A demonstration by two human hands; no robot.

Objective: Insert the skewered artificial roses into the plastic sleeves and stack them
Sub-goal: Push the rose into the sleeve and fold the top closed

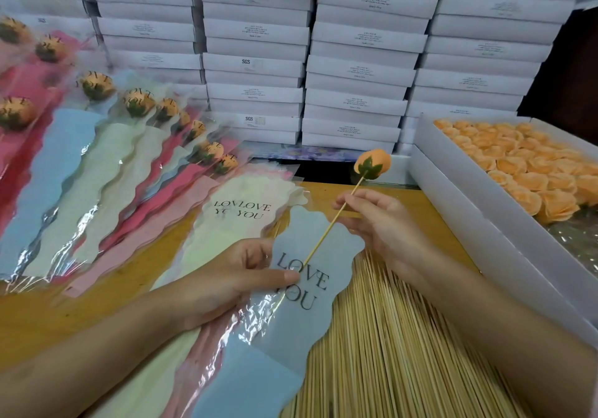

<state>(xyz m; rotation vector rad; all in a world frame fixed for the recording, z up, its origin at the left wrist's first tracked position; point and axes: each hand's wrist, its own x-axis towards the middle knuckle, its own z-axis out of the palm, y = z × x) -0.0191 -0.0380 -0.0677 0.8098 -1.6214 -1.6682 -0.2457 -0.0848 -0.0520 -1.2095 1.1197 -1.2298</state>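
My left hand pinches a pale blue plastic sleeve printed "LOVE YOU", thumb on top near its wavy upper end. My right hand holds a bamboo skewer between fingers and thumb. An orange artificial rose with a green calyx sits on the skewer's far end. The skewer's near tip lies on the sleeve by the printed letters, close to my left thumb. Several filled sleeves with roses lie fanned out at the left.
A pile of empty sleeves lies under my left hand on the wooden table. Loose bamboo skewers spread below my right hand. A white box of orange rose heads stands right. Stacked white boxes form a wall behind.
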